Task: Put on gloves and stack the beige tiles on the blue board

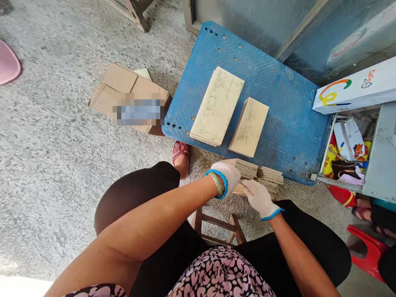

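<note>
Both hands wear white gloves with blue cuffs and meet over a small wooden stool (216, 221) between my knees. My left hand (227, 176), with a pale green bangle at its wrist, curls at the near left end of a stack of cream boards (244, 168); its fingertips are hidden. Close beside it, my right hand (259, 198) is closed, its fingers reaching to a thin edge I cannot identify. A second stack of boards (271, 176) lies fanned to the right. A large board stack (218, 107) and a smaller board stack (250, 127) lie on the blue table (284, 107).
Left of the table, a flattened cardboard box (114, 88) lies on the concrete floor. At right, a white printed bag (355, 88) stands above an open drawer (321, 178) with mixed items. A red plastic stool (366, 251) and another person's foot (362, 211) are at far right.
</note>
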Available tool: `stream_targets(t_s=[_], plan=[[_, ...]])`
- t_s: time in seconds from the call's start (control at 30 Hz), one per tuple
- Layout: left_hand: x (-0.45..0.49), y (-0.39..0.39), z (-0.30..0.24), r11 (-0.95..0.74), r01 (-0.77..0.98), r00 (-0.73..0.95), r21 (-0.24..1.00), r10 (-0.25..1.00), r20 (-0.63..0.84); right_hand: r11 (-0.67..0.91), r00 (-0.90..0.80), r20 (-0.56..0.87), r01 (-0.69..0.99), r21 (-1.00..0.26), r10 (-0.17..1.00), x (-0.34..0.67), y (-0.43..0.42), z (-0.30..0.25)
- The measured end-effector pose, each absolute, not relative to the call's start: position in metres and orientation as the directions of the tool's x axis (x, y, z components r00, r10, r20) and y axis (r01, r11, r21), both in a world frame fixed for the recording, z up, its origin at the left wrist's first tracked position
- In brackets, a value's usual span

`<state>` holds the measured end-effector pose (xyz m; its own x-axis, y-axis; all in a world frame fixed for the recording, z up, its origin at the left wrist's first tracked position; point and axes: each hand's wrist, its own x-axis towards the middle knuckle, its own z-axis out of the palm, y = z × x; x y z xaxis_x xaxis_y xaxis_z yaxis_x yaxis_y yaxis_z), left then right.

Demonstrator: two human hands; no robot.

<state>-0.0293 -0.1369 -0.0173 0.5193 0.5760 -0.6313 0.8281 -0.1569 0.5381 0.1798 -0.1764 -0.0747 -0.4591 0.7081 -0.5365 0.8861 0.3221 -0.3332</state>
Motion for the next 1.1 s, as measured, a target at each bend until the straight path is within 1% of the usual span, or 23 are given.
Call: stream_targets(t_s=[0.07,0.1,0.2,0.27,0.33,0.37,0.43,0.5,0.53,0.6,0.63,0.67,0.7,0.73,0.77,0.83,0.9,1.0,1.1], plan=[[-0.031,-0.132,-0.018,-0.168,0.813,0.541,0.557,0.571,-0.617,0.217,-0.477,-0.539,0.853,-0.475,0.694,0.187,-0.157,-0.048],[-0.032,-0.129,-0.017,-0.167,0.807,0.548,0.567,0.570,-0.612,0.164,-0.484,-0.557,0.835,-0.526,0.675,0.191,-0.147,-0.034],[-0.039,-0.120,-0.013,-0.106,0.784,0.563,0.611,0.536,-0.629,0.034,-0.512,-0.611,0.782,-0.622,0.603,0.205,-0.119,0.008],[-0.044,-0.115,-0.008,-0.029,0.733,0.604,0.679,0.485,-0.632,-0.016,-0.497,-0.607,0.766,-0.643,0.619,0.215,-0.103,0.029],[-0.046,-0.114,-0.005,0.078,0.633,0.666,0.770,0.451,-0.594,-0.043,-0.442,-0.580,0.769,-0.638,0.685,0.226,-0.090,0.041],[-0.046,-0.114,-0.004,0.127,0.580,0.686,0.805,0.457,-0.566,-0.050,-0.414,-0.564,0.774,-0.632,0.715,0.230,-0.085,0.043],[-0.041,-0.117,-0.006,0.186,0.505,0.670,0.843,0.530,-0.519,-0.049,-0.380,-0.530,0.778,-0.627,0.758,0.233,-0.075,0.043],[-0.035,-0.119,-0.011,0.207,0.475,0.600,0.855,0.634,-0.487,-0.054,-0.312,-0.449,0.771,-0.635,0.837,0.229,-0.067,0.036],[-0.031,-0.120,-0.013,0.219,0.480,0.556,0.850,0.673,-0.487,-0.068,-0.242,-0.374,0.756,-0.651,0.895,0.225,-0.065,0.031],[-0.026,-0.117,-0.017,0.262,0.516,0.463,0.816,0.716,-0.522,-0.116,-0.010,-0.174,0.708,-0.697,0.985,0.215,-0.064,0.021],[-0.024,-0.114,-0.018,0.293,0.540,0.415,0.789,0.724,-0.552,-0.146,0.123,-0.085,0.675,-0.723,0.989,0.209,-0.067,0.015],[-0.024,-0.111,-0.019,0.330,0.564,0.359,0.757,0.727,-0.585,-0.179,0.230,-0.035,0.642,-0.745,0.973,0.202,-0.071,0.010],[-0.024,-0.108,-0.018,0.366,0.582,0.302,0.726,0.732,-0.611,-0.214,0.294,-0.032,0.613,-0.761,0.955,0.196,-0.077,0.006],[-0.024,-0.104,-0.018,0.398,0.593,0.247,0.700,0.737,-0.629,-0.248,0.309,-0.070,0.588,-0.770,0.949,0.189,-0.084,0.001],[-0.025,-0.100,-0.017,0.426,0.601,0.195,0.677,0.743,-0.641,-0.278,0.280,-0.135,0.572,-0.772,0.950,0.182,-0.092,-0.003],[-0.027,-0.094,-0.015,0.462,0.614,0.098,0.640,0.760,-0.643,-0.300,0.144,-0.268,0.587,-0.752,0.953,0.167,-0.109,-0.013],[-0.027,-0.090,-0.013,0.477,0.621,0.024,0.621,0.781,-0.624,-0.267,0.048,-0.317,0.664,-0.698,0.947,0.152,-0.123,-0.024],[-0.023,-0.086,-0.011,0.483,0.623,-0.006,0.615,0.789,-0.615,-0.237,0.022,-0.333,0.749,-0.619,0.943,0.136,-0.129,-0.039],[-0.015,-0.083,-0.013,0.500,0.628,-0.010,0.596,0.772,-0.636,-0.303,0.047,-0.410,0.752,-0.586,0.911,0.133,-0.121,-0.047]])
